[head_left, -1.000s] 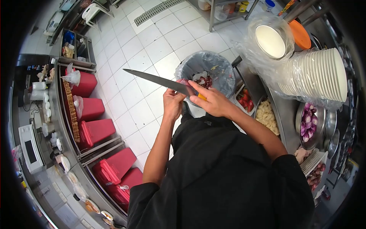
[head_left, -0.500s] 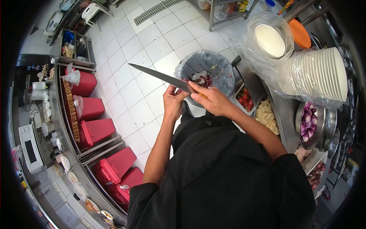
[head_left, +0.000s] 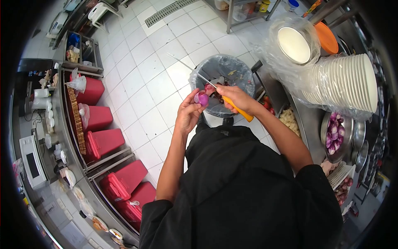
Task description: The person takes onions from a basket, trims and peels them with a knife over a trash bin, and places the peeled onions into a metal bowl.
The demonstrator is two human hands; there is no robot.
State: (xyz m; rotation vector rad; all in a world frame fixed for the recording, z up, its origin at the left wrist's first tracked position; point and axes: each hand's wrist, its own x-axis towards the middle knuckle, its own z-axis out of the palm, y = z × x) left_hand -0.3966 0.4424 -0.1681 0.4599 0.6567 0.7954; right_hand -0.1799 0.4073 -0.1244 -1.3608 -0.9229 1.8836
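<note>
My left hand is closed around a purple onion, held by the fingertips above the near left rim of the bin. In my right hand is a large kitchen knife by its orange handle; the blade appears edge-on and points to the upper left. A reddish piece of onion skin shows beside the blade, between the hands; whether my right fingers pinch it I cannot tell. Beneath both hands stands a waste bin lined with a grey bag, with dark red peelings inside.
At right, a metal counter holds wrapped white tubs, a bowl of purple onions and a white perforated basket. Pale chopped pieces sit below it. Red lidded bins line the left counter. White floor tiles lie between.
The knife has turned from broad side to edge-on, its handle now exposed below my right hand. My left hand has tilted, bringing the onion into view. Skin now shows between the hands.
</note>
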